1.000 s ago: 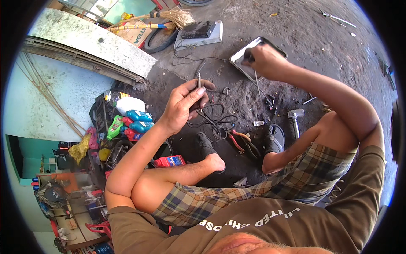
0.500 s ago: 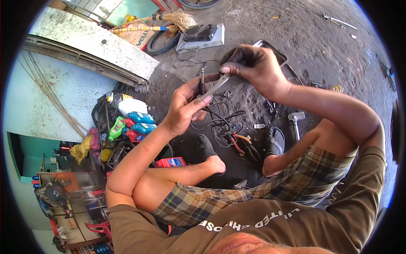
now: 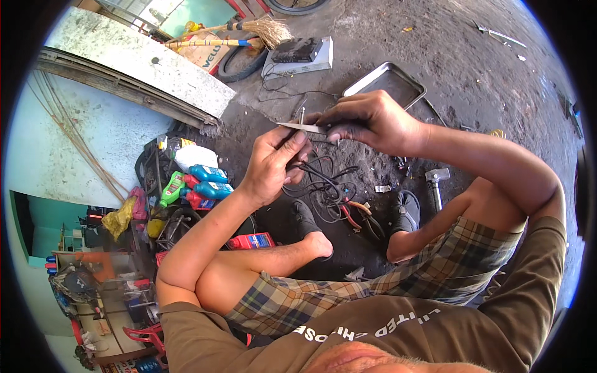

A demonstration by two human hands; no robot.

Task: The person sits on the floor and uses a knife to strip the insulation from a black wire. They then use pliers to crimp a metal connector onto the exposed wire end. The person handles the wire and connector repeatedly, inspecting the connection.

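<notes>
My left hand (image 3: 270,165) is closed around what looks like a jack plug (image 3: 302,116), its thin metal tip pointing up above my fingers. Its dark body is mostly hidden in my grip. Across the plug lies a flat grey metal blade (image 3: 301,127) with a pointed end toward the left. My right hand (image 3: 379,124) pinches the blade's other end, with dark-stained fingers curled over it. My left thumb lies against the blade's lower side. A tangle of black cable (image 3: 329,180) hangs below my left hand.
Between my feet lie pliers (image 3: 371,225) with red and orange handles; a hammer (image 3: 437,186) lies beside my right foot. Ahead are a metal tray (image 3: 424,87) and a white box (image 3: 320,59) carrying a black one. Several bottles (image 3: 208,174) crowd the left, near a wall.
My right hand has come lower and nearer, turning the blade from a steep slant to almost level across the plug. The metal tray behind it shows more fully now.
</notes>
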